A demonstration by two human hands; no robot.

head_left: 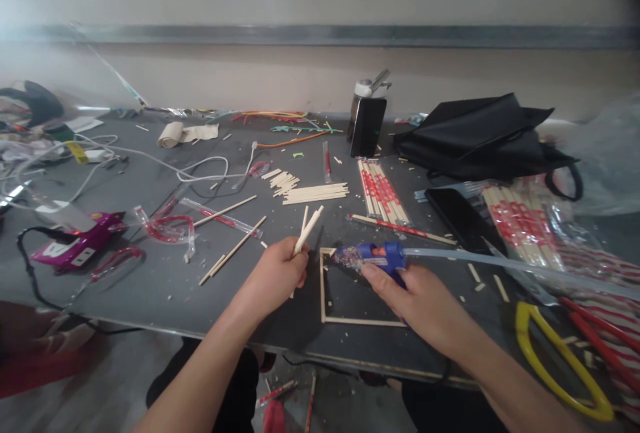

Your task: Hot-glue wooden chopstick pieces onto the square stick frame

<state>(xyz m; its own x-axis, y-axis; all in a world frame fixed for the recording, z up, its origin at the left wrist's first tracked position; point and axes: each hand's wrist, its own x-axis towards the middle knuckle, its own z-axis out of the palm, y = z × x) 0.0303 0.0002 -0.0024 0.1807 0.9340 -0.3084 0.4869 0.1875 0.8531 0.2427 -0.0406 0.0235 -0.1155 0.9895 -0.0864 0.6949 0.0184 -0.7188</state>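
Observation:
My left hand is closed around a few pale wooden chopsticks, their ends pointing up and away from me. My right hand grips a blue hot glue gun. A long translucent glue stick trails out of its back to the right. The gun's nozzle is at the far left corner of a frame of sticks lying flat on the table; I cannot tell whether it touches. Part of the frame is hidden behind the gun and my right hand. Cut sticks lie in rows beyond my left hand.
Wrapped chopsticks, a phone and a black bag occupy the right side. Yellow-handled scissors lie at the near right. A bottle stands behind an upright phone. Purple power strip and white cables lie left.

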